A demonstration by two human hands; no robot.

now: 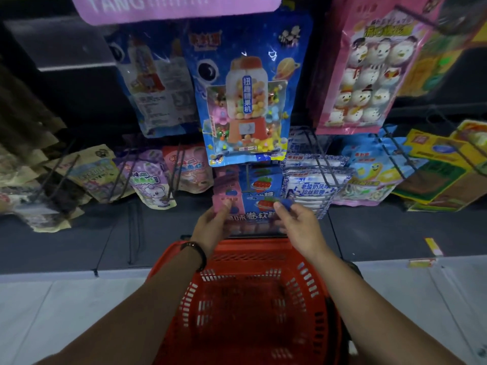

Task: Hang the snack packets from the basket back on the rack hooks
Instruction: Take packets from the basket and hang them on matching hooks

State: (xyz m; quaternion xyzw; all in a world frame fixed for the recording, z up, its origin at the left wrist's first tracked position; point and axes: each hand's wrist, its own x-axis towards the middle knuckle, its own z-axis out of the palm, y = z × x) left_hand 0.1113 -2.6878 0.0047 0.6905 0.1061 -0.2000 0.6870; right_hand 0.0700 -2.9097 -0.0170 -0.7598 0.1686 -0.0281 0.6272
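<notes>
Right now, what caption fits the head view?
Left hand and right hand hold a snack packet above the red basket.

Head view, looking down, close to rack point(324, 164)

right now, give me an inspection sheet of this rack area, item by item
surface: pale floor under the basket; dark rack base behind it.
job's things: pink and blue packet held in front of similar packets on the lower row; red basket below, no packets seen inside; black wire rack hooks, most loaded.
clutter: nothing seen.
grippers: left hand pinches the packet's left edge; right hand pinches its right side.
cables: nothing seen.
surroundings: blue gumball packet and pink snowman packet hang above.
</notes>
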